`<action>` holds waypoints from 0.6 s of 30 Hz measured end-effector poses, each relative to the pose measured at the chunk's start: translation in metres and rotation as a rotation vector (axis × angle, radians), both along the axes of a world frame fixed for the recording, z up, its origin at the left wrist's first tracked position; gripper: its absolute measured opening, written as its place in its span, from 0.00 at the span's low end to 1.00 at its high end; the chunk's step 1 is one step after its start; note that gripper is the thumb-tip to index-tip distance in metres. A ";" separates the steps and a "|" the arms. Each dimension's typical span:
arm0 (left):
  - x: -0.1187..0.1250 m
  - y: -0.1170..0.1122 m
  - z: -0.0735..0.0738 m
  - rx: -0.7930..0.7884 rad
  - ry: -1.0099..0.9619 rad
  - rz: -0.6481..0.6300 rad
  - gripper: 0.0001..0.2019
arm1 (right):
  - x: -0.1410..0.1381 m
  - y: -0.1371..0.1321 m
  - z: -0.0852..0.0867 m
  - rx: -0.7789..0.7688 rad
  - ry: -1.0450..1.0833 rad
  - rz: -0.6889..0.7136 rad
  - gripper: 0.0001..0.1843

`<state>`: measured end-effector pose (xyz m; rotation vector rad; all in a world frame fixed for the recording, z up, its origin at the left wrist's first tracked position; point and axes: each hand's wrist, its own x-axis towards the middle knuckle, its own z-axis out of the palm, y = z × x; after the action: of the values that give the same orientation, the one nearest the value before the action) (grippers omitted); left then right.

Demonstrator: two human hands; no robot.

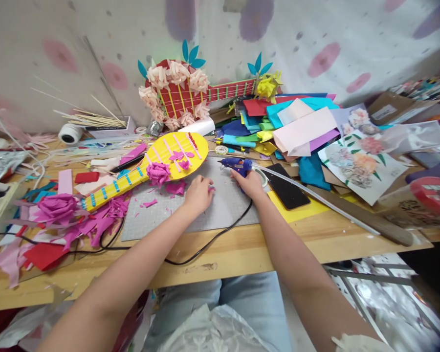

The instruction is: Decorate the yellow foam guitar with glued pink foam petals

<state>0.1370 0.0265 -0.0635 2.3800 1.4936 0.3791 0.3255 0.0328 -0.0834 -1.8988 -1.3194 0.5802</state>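
My right hand (250, 185) is closed around a blue hot glue gun (237, 165), its nozzle pointing left and a long clear glue stick (308, 191) trailing from its back. My left hand (199, 194) is pinched over the grey cutting mat (220, 215), with a small magenta paper piece (211, 189) at its fingertips. Just beyond it lies a yellow paper lute-shaped craft (157, 164), its neck toward the left. A magenta paper flower (158, 173) and small magenta petals sit on its body.
A red paper instrument (183, 95) with peach flowers stands at the back. Coloured paper (304, 129) is heaped at right, near a black phone (286, 188). Magenta scraps (99, 222) cover the left side. The glue gun's black cord (212, 245) crosses the table's front.
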 end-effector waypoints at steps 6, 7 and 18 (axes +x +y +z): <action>0.003 0.013 0.005 -0.230 0.085 -0.054 0.13 | 0.001 -0.002 -0.004 0.008 -0.014 -0.001 0.23; 0.004 0.015 0.006 -0.251 0.093 -0.057 0.13 | 0.001 -0.002 -0.004 0.009 -0.014 0.004 0.23; -0.003 0.029 0.003 -0.276 -0.191 -0.058 0.07 | 0.001 -0.003 -0.003 -0.026 -0.067 -0.003 0.26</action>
<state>0.1340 0.0559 -0.0603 2.1028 1.2962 0.3509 0.3268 0.0300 -0.0868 -1.9561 -1.3567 0.5391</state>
